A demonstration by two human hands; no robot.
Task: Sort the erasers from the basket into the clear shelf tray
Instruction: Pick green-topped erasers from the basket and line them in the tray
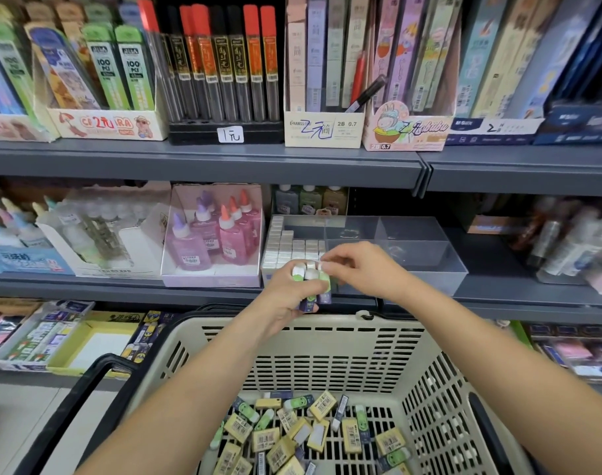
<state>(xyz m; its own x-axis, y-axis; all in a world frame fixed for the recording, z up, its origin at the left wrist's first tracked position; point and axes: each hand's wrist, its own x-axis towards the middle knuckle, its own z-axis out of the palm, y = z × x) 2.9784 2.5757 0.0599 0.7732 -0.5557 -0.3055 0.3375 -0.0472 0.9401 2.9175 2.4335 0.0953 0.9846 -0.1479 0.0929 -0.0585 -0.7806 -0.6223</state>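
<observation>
My left hand (286, 296) grips a bunch of several erasers (310, 275), white ends up, with green and dark blue sleeves, just in front of the clear shelf tray (412, 265). My right hand (358, 269) pinches the white top of the rightmost eraser in that bunch. The tray's left compartment holds rows of upright white-topped erasers (289, 248); its right compartments look bare. Below, the beige basket (327, 347) holds several loose erasers (306, 433) in yellow, green and blue sleeves.
Pink and purple glue bottles in a box (214, 238) stand left of the tray. A grey shelf edge (203, 159) runs above, carrying pencil-lead boxes. The basket's black handle (87, 382) hangs at the left. Packed goods sit on the shelf right of the tray.
</observation>
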